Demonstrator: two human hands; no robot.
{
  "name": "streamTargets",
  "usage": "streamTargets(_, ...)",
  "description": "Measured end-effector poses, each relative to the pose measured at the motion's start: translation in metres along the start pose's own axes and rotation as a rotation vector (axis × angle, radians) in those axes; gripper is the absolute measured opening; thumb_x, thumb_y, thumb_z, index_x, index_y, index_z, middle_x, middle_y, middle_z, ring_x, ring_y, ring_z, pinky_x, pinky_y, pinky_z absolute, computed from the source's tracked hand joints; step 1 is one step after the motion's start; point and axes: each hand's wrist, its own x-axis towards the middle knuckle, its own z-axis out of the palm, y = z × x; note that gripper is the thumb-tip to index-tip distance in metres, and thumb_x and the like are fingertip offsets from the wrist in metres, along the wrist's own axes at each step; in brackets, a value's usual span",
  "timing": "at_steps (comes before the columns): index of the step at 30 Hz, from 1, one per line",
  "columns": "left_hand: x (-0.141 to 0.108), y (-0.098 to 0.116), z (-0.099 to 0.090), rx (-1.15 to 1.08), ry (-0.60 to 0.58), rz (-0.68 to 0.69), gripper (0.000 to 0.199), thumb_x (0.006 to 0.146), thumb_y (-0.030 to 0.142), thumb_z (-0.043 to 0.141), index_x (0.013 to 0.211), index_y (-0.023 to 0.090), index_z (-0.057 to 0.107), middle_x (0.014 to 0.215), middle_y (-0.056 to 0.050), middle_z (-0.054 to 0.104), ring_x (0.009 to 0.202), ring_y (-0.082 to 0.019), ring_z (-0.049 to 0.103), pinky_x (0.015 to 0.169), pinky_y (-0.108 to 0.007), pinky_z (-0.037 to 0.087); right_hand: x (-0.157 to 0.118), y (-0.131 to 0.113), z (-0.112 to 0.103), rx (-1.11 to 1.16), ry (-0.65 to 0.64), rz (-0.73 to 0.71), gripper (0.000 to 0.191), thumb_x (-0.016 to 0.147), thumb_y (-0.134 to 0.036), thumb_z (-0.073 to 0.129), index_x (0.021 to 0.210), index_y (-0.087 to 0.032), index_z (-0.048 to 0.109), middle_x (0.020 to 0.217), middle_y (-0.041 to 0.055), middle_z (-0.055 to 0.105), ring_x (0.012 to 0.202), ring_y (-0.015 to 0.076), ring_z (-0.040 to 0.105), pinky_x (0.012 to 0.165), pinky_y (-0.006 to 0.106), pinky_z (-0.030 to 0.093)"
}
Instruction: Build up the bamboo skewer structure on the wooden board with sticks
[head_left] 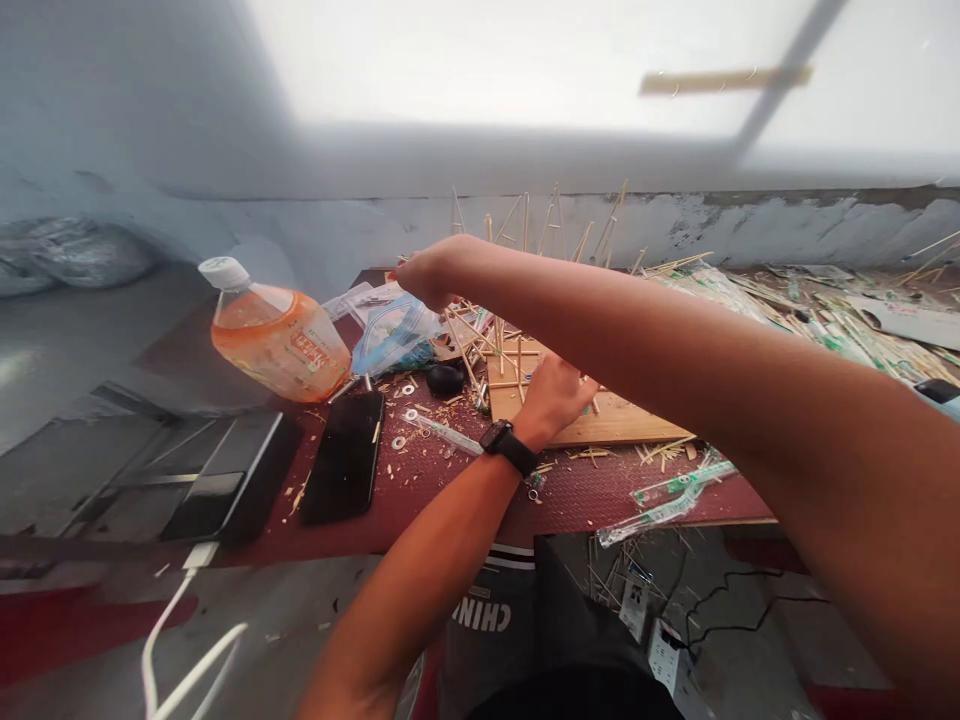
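My left hand (pixel 559 398), with a black watch (pixel 510 447) on its wrist, rests over a wooden board (pixel 622 430). Its fingers are curled; what they hold is hidden, partly behind my right forearm. Thin wooden sticks (pixel 519 365) stand and lie on the board beside this hand. My right hand (pixel 431 275) reaches across to the left, above a clear plastic bag (pixel 394 325) with a blue edge. The fingers of that hand are mostly hidden behind it, so its grip does not show. A small red spot shows near its fingertips.
An orange-drink bottle (pixel 281 340) leans at the left, near a black phone (pixel 343 455) and a dark box (pixel 232 480) with a white cable (pixel 154 640). Washers (pixel 398 443) and wood scraps litter the red tabletop (pixel 435 500). Wrapped sticks (pixel 847 320) are piled right.
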Motion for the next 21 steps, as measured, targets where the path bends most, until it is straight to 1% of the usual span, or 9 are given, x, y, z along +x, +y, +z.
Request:
streamTargets(2, 0.001, -0.001, 0.001, 0.013, -0.018, -0.002, 0.004, 0.093, 0.015, 0.067, 0.095, 0.016, 0.070, 0.096, -0.009, 0.077, 0.100, -0.025, 0.073, 0.088, -0.041, 0.063, -0.005, -0.002, -0.005, -0.070, -0.031, -0.011, 0.069, 0.083, 0.000, 0.073, 0.148, -0.003, 0.052, 0.136, 0.0129, 0.070, 0.126, 0.0284, 0.068, 0.107, 0.044, 0.056)
streamTargets(4, 0.001, -0.001, 0.001, 0.025, -0.029, -0.004, 0.004, 0.092, 0.013, 0.068, 0.091, 0.015, 0.070, 0.092, -0.009, 0.077, 0.097, -0.025, 0.073, 0.087, -0.040, 0.063, -0.008, -0.003, -0.006, -0.136, -0.039, -0.025, 0.057, 0.086, -0.004, 0.072, 0.141, -0.002, 0.057, 0.128, 0.0113, 0.071, 0.125, 0.0298, 0.068, 0.105, 0.046, 0.057)
streamTargets(6, 0.001, -0.001, 0.001, 0.034, -0.030, -0.006, 0.005, 0.092, 0.012, 0.067, 0.088, 0.015, 0.070, 0.092, -0.009, 0.077, 0.096, -0.025, 0.074, 0.089, -0.040, 0.063, -0.008, -0.004, -0.005, -0.150, -0.028, -0.031, 0.048, 0.088, -0.005, 0.069, 0.135, -0.002, 0.059, 0.125, 0.0115, 0.071, 0.125, 0.0295, 0.068, 0.105, 0.045, 0.057)
streamTargets(7, 0.001, 0.000, 0.000, 0.038, -0.027, -0.007, 0.006, 0.092, 0.012, 0.067, 0.088, 0.015, 0.070, 0.092, -0.009, 0.077, 0.096, -0.024, 0.074, 0.092, -0.041, 0.062, -0.008, -0.005, -0.004, -0.141, -0.025, -0.036, 0.047, 0.089, -0.005, 0.068, 0.135, -0.001, 0.058, 0.125, 0.0122, 0.070, 0.125, 0.0288, 0.068, 0.106, 0.044, 0.056)
streamTargets(11, -0.001, 0.003, -0.003, 0.047, -0.008, -0.014, 0.004, 0.094, 0.015, 0.068, 0.095, 0.015, 0.072, 0.101, -0.010, 0.079, 0.102, -0.025, 0.074, 0.103, -0.048, 0.059, -0.006, -0.009, 0.001, -0.107, -0.021, -0.056, 0.054, 0.088, 0.002, 0.065, 0.140, 0.003, 0.052, 0.136, 0.0166, 0.064, 0.132, 0.0274, 0.063, 0.112, 0.041, 0.053)
streamTargets(14, -0.003, 0.005, -0.005, 0.045, 0.011, -0.010, 0.016, 0.094, 0.017, 0.071, 0.109, 0.018, 0.074, 0.117, -0.011, 0.078, 0.117, -0.027, 0.072, 0.109, -0.050, 0.057, -0.005, -0.012, 0.004, -0.093, -0.015, -0.057, 0.058, 0.087, 0.005, 0.063, 0.143, 0.001, 0.050, 0.141, 0.0169, 0.061, 0.136, 0.0270, 0.061, 0.116, 0.039, 0.051)
streamTargets(16, -0.005, 0.006, -0.006, 0.041, 0.019, -0.006, 0.022, 0.094, 0.018, 0.072, 0.115, 0.020, 0.073, 0.125, -0.012, 0.077, 0.123, -0.028, 0.070, 0.109, -0.050, 0.057, -0.004, -0.012, 0.006, -0.079, -0.014, -0.052, 0.062, 0.087, 0.004, 0.065, 0.146, -0.001, 0.048, 0.144, 0.0168, 0.058, 0.136, 0.0279, 0.060, 0.116, 0.039, 0.051)
streamTargets(19, -0.005, 0.005, -0.006, 0.037, 0.016, -0.003, 0.018, 0.092, 0.017, 0.073, 0.110, 0.020, 0.074, 0.122, -0.011, 0.078, 0.122, -0.029, 0.071, 0.108, -0.053, 0.058, 0.000, -0.010, 0.011, -0.053, -0.003, -0.054, 0.069, 0.087, 0.003, 0.065, 0.152, -0.005, 0.043, 0.149, 0.0172, 0.055, 0.138, 0.0297, 0.059, 0.116, 0.041, 0.052)
streamTargets(21, -0.005, 0.003, -0.005, 0.035, 0.010, -0.001, 0.015, 0.092, 0.014, 0.072, 0.105, 0.020, 0.074, 0.119, -0.011, 0.079, 0.119, -0.028, 0.072, 0.108, -0.054, 0.058, 0.003, -0.008, 0.015, -0.028, 0.017, -0.073, 0.071, 0.087, 0.004, 0.063, 0.155, -0.004, 0.040, 0.150, 0.0195, 0.054, 0.138, 0.0316, 0.059, 0.117, 0.044, 0.051)
